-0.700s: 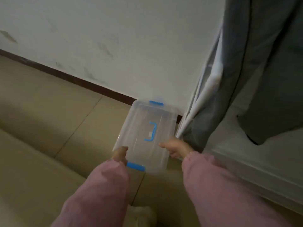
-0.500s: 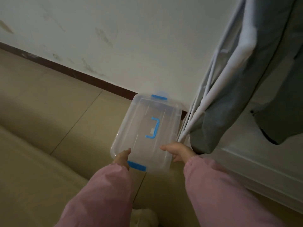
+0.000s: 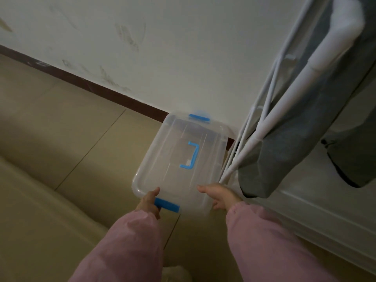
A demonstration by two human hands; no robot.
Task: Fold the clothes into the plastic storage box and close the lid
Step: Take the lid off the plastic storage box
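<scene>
A clear plastic storage box (image 3: pixel 177 159) with its lid on, a blue lid handle (image 3: pixel 191 155) and blue clips (image 3: pixel 166 204) stands by the wall on the tiled floor. My left hand (image 3: pixel 149 201) grips its near edge beside the near clip. My right hand (image 3: pixel 220 195) holds the near right corner. Both arms wear pink sleeves. Grey clothes (image 3: pixel 305 123) hang from a white drying rack (image 3: pixel 270 127) just right of the box.
A white wall with a dark skirting board (image 3: pixel 85 82) runs behind the box. A beige sofa or cushion edge (image 3: pixel 36 220) lies at lower left. A white cabinet or ledge (image 3: pixel 325 210) stands at right under the hanging clothes. A slipper tip (image 3: pixel 177 273) shows at the bottom.
The view has shifted slightly and the box sits a little further from the rack's foot. Both hands keep their hold on the near end of the box.
</scene>
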